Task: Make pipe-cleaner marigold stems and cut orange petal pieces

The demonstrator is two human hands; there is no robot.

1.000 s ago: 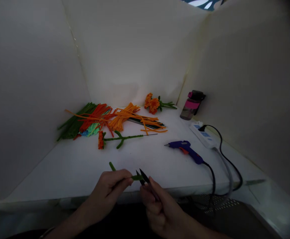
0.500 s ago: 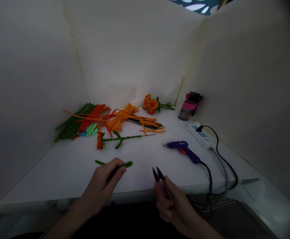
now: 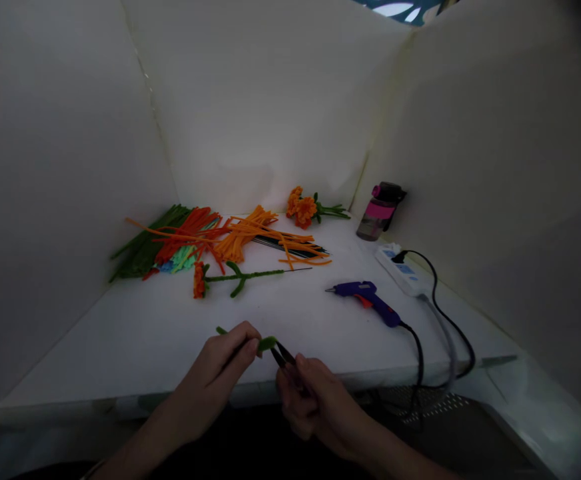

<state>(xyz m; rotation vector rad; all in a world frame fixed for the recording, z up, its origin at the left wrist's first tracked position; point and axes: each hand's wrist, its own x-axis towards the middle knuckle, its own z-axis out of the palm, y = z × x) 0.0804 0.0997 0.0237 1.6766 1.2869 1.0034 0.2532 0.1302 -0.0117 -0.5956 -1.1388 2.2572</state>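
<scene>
Pinched green fuzzy strip (image 3: 267, 343) in left hand (image 3: 225, 363), clamped black snips (image 3: 286, 354) in right hand (image 3: 308, 393); risked nicking fingertips (image 3: 252, 346) through any slip so close.

Drink bottle (image 3: 376, 220) with pink band near right wall (image 3: 480, 173), toward back of white tabletop (image 3: 170, 340). Just in front, white power strip (image 3: 403, 272), black plug (image 3: 399, 258) seated, grey cord (image 3: 452, 350) trailing off.

Passage betw. L hand (image 3: 223, 363) & single flower (image 3: 244, 275) OK; R side obstr. by glue gun (image 3: 370, 297) + cord (image 3: 420, 353); rear by pipe-cleaner bundles (image 3: 243, 235)
</scene>
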